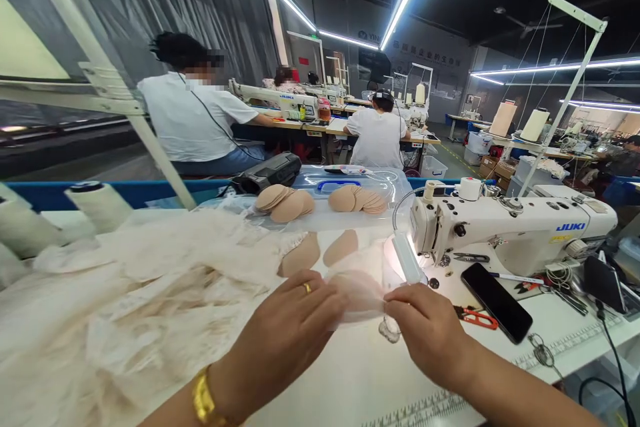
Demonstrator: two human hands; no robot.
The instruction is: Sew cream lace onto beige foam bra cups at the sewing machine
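**Two hands hold a thin see-through piece by the sewing machine**

The person sits at a white table [350,373] with a sewing machine [510,230] on it; both hands meet in front of the machine, and between them is a thin see-through piece of cloth [363,293] with a soft cup shape showing through it; the piece sits just above the table, close to the bright lamp [407,257] on the machine.

It looks like the step of getting the piece ready and lined up; it has not gone under the needle, which is a little way off to the right; the next move would call for a flat, smooth piece and a firm, gentle hold, since the cloth is so thin.

The left hand [290,323] wears a gold ring and a gold bracelet; its fingers [327,300] lie close together and bent, pressing on the left edge of the piece; the thumb is hidden, so a pinch cannot be told for sure.

The right hand [425,333] is curled, with its fingertips [393,307] closed on the right edge of the piece; the fingers are not spread.

A big heap of cream lace cloth [125,307] lies to the left; two tan cups [325,250] lie just past the hands; more tan cups [320,200] are stacked farther back; a black phone [497,300] and red-handled snips [475,317] lie to the right.
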